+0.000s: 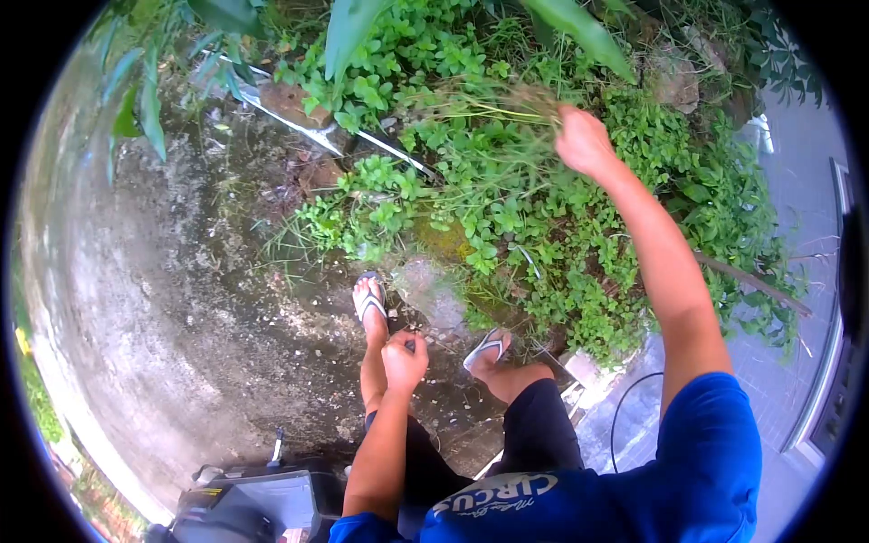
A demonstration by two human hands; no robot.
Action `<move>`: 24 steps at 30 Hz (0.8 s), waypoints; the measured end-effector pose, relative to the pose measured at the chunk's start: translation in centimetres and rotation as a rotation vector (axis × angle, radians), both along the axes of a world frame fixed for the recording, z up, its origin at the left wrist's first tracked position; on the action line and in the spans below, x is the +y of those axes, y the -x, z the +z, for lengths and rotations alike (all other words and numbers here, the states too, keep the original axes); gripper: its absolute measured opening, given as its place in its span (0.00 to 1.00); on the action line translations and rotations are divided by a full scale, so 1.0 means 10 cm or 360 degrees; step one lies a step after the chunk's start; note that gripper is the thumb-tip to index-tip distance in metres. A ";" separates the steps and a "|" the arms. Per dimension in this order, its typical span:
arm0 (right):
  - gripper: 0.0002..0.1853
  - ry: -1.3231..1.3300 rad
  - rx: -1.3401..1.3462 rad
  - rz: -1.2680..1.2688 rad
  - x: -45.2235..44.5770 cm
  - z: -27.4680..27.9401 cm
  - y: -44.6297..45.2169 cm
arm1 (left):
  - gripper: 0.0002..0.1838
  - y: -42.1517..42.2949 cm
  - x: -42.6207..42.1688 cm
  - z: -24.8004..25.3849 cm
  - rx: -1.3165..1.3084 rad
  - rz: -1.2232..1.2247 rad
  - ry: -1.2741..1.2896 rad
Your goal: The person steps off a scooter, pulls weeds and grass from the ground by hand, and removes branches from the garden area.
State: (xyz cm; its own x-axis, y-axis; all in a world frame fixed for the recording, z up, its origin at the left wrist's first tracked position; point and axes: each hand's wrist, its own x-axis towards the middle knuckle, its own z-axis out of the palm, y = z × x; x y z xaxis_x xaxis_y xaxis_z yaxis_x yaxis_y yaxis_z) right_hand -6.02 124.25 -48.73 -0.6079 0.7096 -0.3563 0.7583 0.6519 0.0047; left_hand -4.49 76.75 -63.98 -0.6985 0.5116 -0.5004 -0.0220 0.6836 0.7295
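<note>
My right hand (584,140) is stretched out over the green plants and closed around a bunch of pulled grass (489,109). The long thin stems trail to the left from my fist, and brownish roots or soil show near my fingers. Held low in front of my legs, my left hand (405,360) is closed in a fist. A small dark end pokes out at its top; the rest is hidden in the palm. Leafy green weeds (507,217) spread thickly under my right forearm.
My feet stand in flip-flops (369,297) beside a flat stone (430,290). Thin white strips (294,125) lie along the bed's edge. Long leaves (579,36) hang overhead. A black machine or case (253,502) is at lower left, and a black cable (617,416) curves over pale tiles at right.
</note>
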 end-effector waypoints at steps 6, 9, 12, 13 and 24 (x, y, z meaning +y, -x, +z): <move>0.27 0.0363 0.0166 -0.0477 -0.22 0.05 -0.93 | 0.12 0.09 -0.37 0.50 -0.0079 0.0414 0.0069; 0.29 0.0734 0.0167 -0.0707 -0.76 0.36 -1.11 | 0.13 0.19 -0.69 0.56 -0.0091 0.0622 0.0088; 0.29 0.0733 0.0075 -0.0605 -1.31 0.32 -1.53 | 0.14 0.27 -0.96 1.05 0.0122 0.0620 0.0238; 0.28 0.0614 0.0147 -0.0358 -1.42 0.28 -1.67 | 0.14 0.25 -1.17 1.04 0.0173 0.0674 0.0230; 0.17 -0.0087 -0.0243 0.0352 -1.61 1.32 -1.73 | 0.14 0.24 -2.49 1.40 0.0184 0.1395 0.0301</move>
State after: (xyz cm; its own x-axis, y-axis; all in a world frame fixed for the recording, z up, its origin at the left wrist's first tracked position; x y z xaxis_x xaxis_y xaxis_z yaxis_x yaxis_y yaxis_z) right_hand 11.23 108.11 -35.50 -0.6924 0.5864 -0.4203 0.5855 0.7971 0.1477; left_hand -6.90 51.89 -49.94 -0.8502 -0.3113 -0.4245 -0.5248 0.5648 0.6368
